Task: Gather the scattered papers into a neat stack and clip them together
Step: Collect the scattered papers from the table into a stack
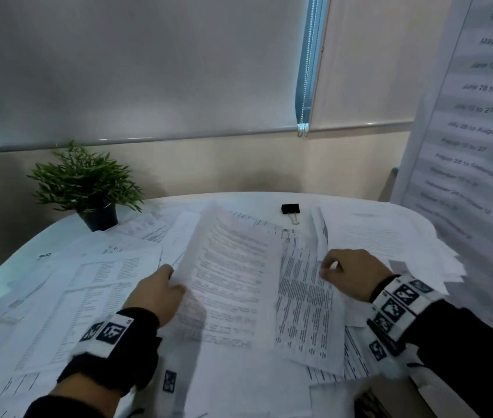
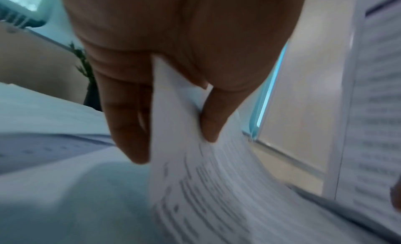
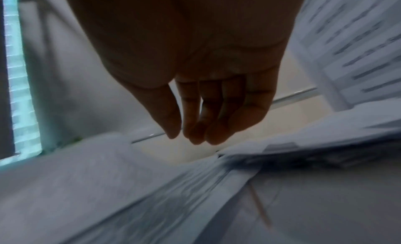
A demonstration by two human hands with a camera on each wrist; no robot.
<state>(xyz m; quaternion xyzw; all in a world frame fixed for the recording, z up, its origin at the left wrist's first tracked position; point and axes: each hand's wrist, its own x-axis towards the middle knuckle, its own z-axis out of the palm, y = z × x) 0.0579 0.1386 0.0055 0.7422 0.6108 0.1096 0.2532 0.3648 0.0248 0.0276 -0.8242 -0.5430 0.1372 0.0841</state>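
Observation:
Printed white papers [image 1: 100, 285] lie scattered and overlapping all over the round white table [image 1: 239, 197]. My left hand [image 1: 175, 283] grips one printed sheet [image 1: 233, 267] by its left edge and holds it tilted up off the pile; in the left wrist view the thumb and fingers [image 2: 130, 127] pinch that sheet [image 2: 206, 187]. My right hand [image 1: 329, 268] hovers just above a densely printed page [image 1: 305, 297], with its fingers [image 3: 217, 127] hanging loosely and nothing in them. A black binder clip [image 1: 290, 208] lies on the table beyond the papers, apart from both hands.
A small potted plant [image 1: 88, 185] stands at the table's back left. A thicker, uneven pile of sheets [image 1: 390, 236] overhangs the right edge. A large paper chart listing date ranges [image 1: 480, 116] hangs at the right. A wall and window blind close off the back.

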